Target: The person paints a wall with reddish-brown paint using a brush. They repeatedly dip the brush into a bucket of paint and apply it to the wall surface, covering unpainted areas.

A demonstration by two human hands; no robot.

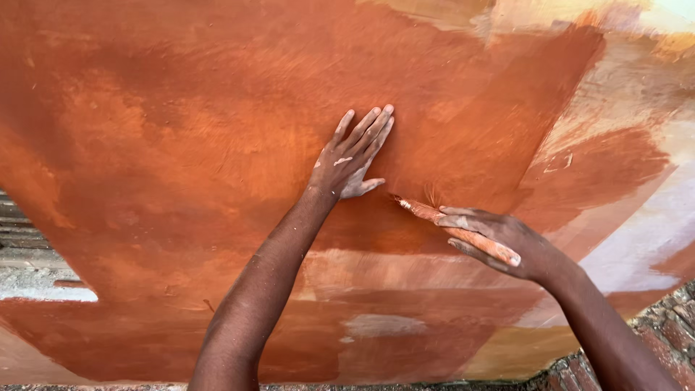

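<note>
Up close, head view: pretty much the whole frame is a big surface (181, 145) coated in wet-looking reddish-brown paint.
Left hand: the left hand (351, 159) lies flat on the painted surface, fingers straight and close together pointing up, thumb sticking out to the side. Not holding anything. It has pale smears on the back and thumb.
Right hand: the right hand (499, 242) is curled around a brush (452, 228), fingers wrapped over the handle, bristle end pointing left and touching the surface just below and to the right of the left hand.
Brush: handle is caked in the same orange-brown, the tip looks splayed where it meets the surface. You can see fine stroke marks fanning up from it.
Paint look: deep rust in the middle and on the left, thinner and streaky toward the right, where pale yellow and whitish patches (637, 94) show through. There's also a lighter band across the lower middle and a small pale spot near the bottom.
Edges: grey ribbed stuff at far left (22, 232), brickwork (666, 326) in the bottom right corner.
What could go wrong: honestly, that flat palm on wet paint could leave a print or drag a smear if it slides. Brush is so close to the thumb it could paint the hand instead. A slick handle could slip in the grip. Thin areas might dry patchy, I'd guess.
</note>
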